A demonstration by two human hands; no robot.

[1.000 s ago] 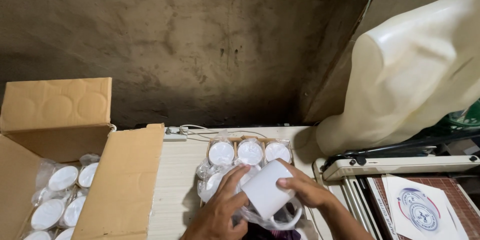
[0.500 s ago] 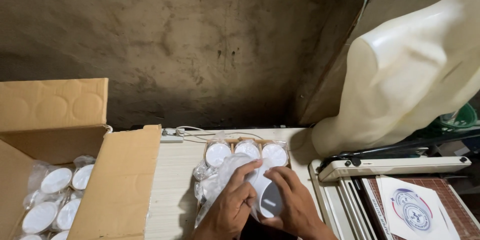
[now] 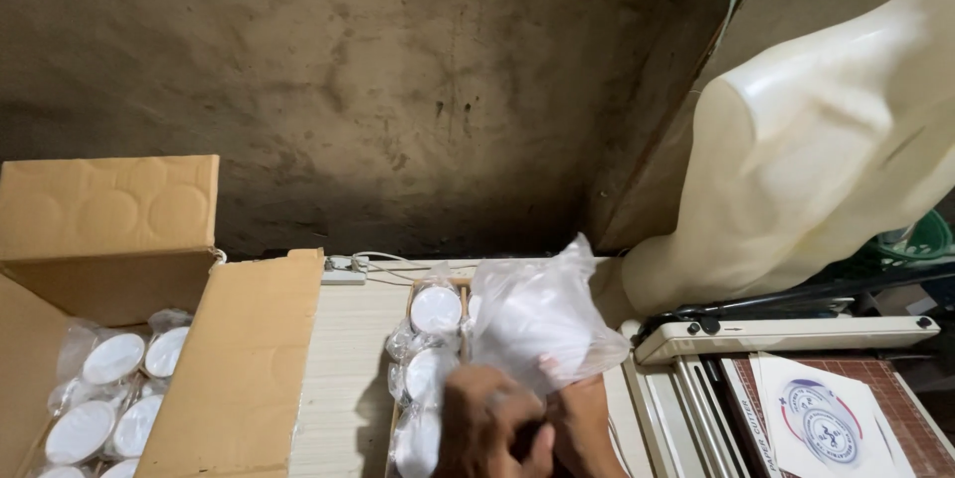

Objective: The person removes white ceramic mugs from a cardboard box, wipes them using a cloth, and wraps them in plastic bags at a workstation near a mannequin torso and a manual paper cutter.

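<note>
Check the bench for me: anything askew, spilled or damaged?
Nothing spilled or broken shows. Both hands hold a clear plastic bag over bagged white round lids. The mannequin torso leans tilted against the wall.

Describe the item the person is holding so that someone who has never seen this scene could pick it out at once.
Start at the open cardboard box on the left, then move right across the pale table to the left hand and right hand at the bottom centre. The clear plastic bag with something white inside sticks up above them; unlike the bagged round white discs beside it, it is lifted off the table.

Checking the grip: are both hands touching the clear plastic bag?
Touching. Head view shows the left hand and right hand gripping the clear plastic bag from below.
</note>
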